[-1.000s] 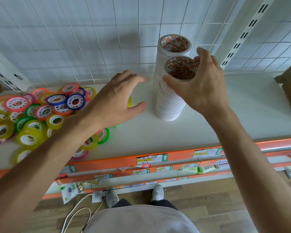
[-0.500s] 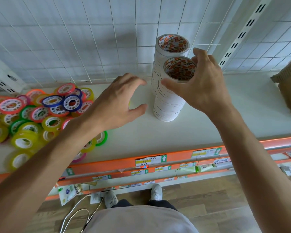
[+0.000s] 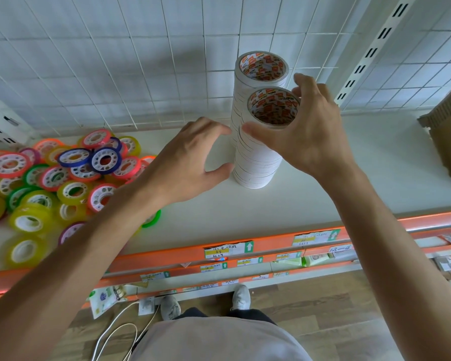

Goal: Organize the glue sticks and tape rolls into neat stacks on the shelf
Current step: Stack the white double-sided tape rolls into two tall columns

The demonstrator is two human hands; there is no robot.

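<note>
The front stack of white tape rolls (image 3: 258, 157) stood on the shelf (image 3: 323, 194), just before a second, taller stack (image 3: 248, 82) by the wire grid. The right hand (image 3: 307, 131) curled thumb and fingers round the top roll; the left hand (image 3: 188, 162) hovered open-curved at the stack's lower side, holding nothing. The rolls appeared light and stiff, but the column looked liable to topple, so steadying it at both top and base was judged advisable.

The right hand (image 3: 307, 128) hides the near white tape stack's (image 3: 258, 162) right side; shelf labels (image 3: 228, 250) are unreadable.
</note>
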